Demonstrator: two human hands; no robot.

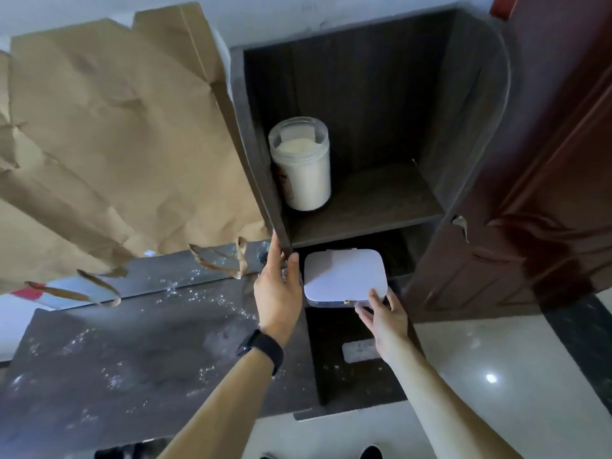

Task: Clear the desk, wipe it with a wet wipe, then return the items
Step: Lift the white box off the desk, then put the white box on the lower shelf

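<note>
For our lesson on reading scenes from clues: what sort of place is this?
Probably a room in a home, perhaps a study corner or bedroom: a dusty dark wood-grain desk with a dark open shelf unit, a reddish-brown panelled door beside it, and glossy pale floor tiles.

Dim, flat indoor light. The shelf (364,104) is deep in shadow inside. The desk (132,359) has a dull sheen, and the floor (463,352) shows one glare spot, perhaps a lamp's reflection. Edges bow outward and detail is soft.

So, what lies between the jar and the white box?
The dark shelf board: jar on it, white box below. Head view.
</note>
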